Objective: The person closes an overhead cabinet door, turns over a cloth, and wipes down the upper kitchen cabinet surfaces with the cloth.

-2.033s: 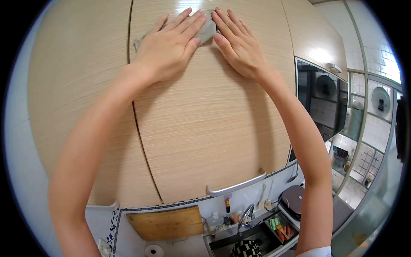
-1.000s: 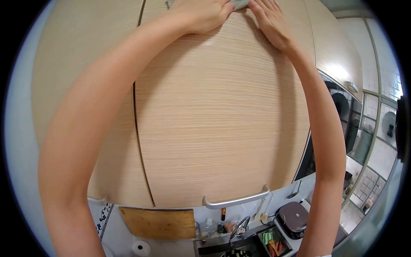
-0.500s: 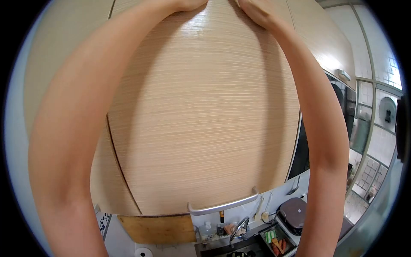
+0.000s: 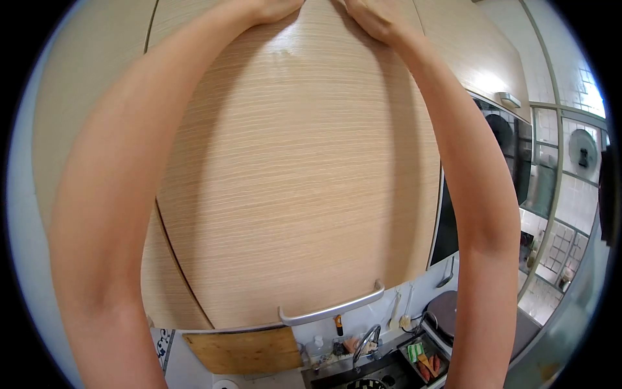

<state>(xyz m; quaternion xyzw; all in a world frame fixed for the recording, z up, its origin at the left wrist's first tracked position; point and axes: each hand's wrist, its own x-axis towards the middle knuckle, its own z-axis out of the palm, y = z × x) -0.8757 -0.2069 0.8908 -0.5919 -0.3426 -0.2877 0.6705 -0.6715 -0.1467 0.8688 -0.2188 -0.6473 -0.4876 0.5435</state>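
Both arms reach up against a light wood-grain cabinet door [image 4: 298, 168]. My left hand [image 4: 278, 9] lies at the top edge of the view, with only its lower part showing. To the right of it, my right hand [image 4: 372, 16] is likewise cut off by the top edge. The fingers of both hands are mostly out of view, and no cloth shows now. Across the door's lower edge runs a silver handle [image 4: 334, 310], far below both hands.
Under the cabinet are a wooden cutting board [image 4: 246, 350], a faucet [image 4: 368, 340] over a sink, a tray with food [image 4: 424, 360] and hanging utensils [image 4: 407, 308]. A dark glass-fronted appliance [image 4: 502, 139] and a small handle [image 4: 510, 100] are at right.
Both hands have moved up the door to the top edge of the view. The grey cloth seen under them earlier has gone out of sight. The view has shifted slightly.
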